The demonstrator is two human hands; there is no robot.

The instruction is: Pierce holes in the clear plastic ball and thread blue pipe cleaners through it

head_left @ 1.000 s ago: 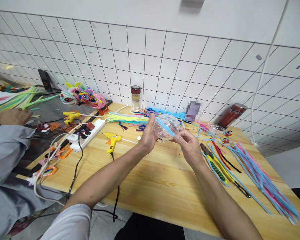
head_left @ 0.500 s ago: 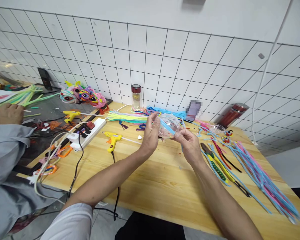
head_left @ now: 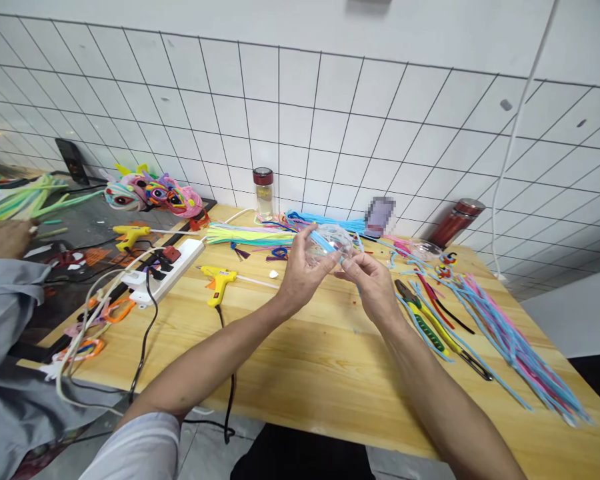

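Above the middle of the table, my left hand (head_left: 303, 267) is wrapped around the side of a clear plastic ball (head_left: 340, 237). Its thumb lies across a light blue pipe cleaner strip (head_left: 322, 241) on the front of the ball. My right hand (head_left: 375, 285) pinches the lower right end of that strip, close to the left thumb tip. Fingers partly hide the ball and the strip's end. Left of my hands lies a yellow hot glue gun (head_left: 220, 283) with a glue stick in its back.
Green-handled pliers (head_left: 423, 320) and a bundle of blue and pink pipe cleaners (head_left: 520, 353) lie at right. A white power strip (head_left: 167, 273) with cords is at left, near a co-worker's sleeve (head_left: 10, 307). A tea bottle (head_left: 264, 193) and red flask (head_left: 457, 223) stand at the back.
My left thumb has come down along the blue strip toward my right fingertips, and the hands are closer together. The view has turned slightly right. The co-worker's hand is less visible.
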